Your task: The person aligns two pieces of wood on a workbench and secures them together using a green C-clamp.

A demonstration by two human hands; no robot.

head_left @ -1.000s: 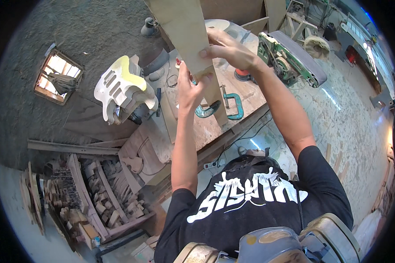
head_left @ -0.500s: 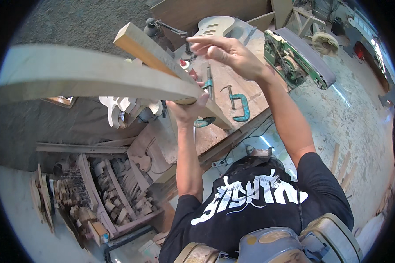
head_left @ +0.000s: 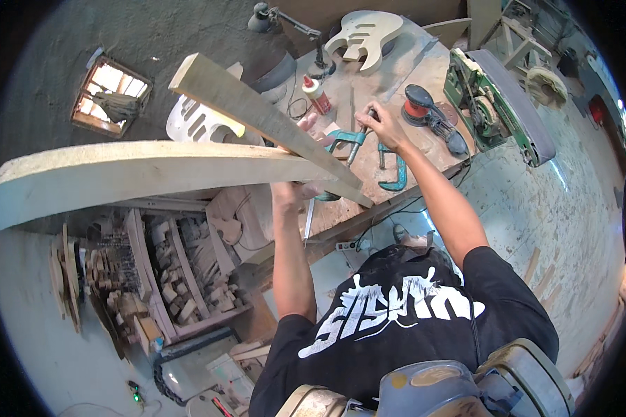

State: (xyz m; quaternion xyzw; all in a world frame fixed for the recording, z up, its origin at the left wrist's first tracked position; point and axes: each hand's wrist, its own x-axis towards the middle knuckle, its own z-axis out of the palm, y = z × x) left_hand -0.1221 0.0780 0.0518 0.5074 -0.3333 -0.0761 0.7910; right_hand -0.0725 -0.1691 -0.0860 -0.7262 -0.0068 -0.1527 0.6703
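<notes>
A long curved wooden board (head_left: 153, 167) reaches out to the left, its inner end against a straight wooden beam (head_left: 247, 108) that slants up and away. Where the two pieces meet, my left hand (head_left: 292, 192) grips them; the wood hides much of the palm and fingers. My right hand (head_left: 384, 128) is closed on the screw end of a teal C-clamp (head_left: 343, 138) beside the beam. Whether the clamp's jaws touch the wood, I cannot tell. A second teal C-clamp (head_left: 400, 174) lies on the workbench (head_left: 327, 221) near its edge, below my right wrist.
On the bench stand a red-capped bottle (head_left: 316, 96), an orbital sander (head_left: 431, 115), a desk lamp (head_left: 285, 22) and a pale guitar body (head_left: 370, 35). A green belt sander (head_left: 485, 101) sits at the right. Another guitar body (head_left: 184, 125) is behind the beam. Wood scraps fill a bin (head_left: 163, 313) lower left.
My right hand has come down from raised, loose fingers to a grip on the clamp's screw. The curved board's outer end has swung lower, and the view has shifted.
</notes>
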